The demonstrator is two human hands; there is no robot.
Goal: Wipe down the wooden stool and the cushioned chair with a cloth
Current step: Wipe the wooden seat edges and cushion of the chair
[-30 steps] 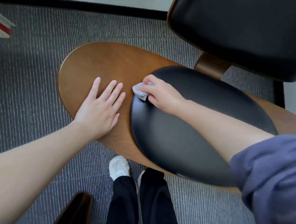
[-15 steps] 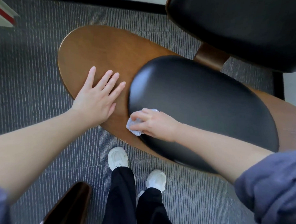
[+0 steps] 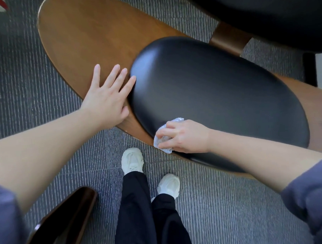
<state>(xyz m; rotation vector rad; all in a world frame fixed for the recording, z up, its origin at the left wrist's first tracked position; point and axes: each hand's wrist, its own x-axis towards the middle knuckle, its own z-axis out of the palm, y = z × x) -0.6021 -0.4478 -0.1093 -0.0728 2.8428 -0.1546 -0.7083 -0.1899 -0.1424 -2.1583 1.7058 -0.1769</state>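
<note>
The right hand [image 3: 184,137] grips a crumpled white cloth [image 3: 162,142], fingers curled round it, at the near edge of the black seat cushion [image 3: 219,94] of the cushioned chair. The left hand [image 3: 104,100] lies flat and spread on the wooden seat shell [image 3: 91,33], holding nothing, fingertips touching the cushion's rim. Judged step: wiping the cushion edge. Run the cloth along the rim in overlapping strokes, pressing into the seam where cushion meets wood. Brace the shell with the flat hand so the chair does not shift.
</note>
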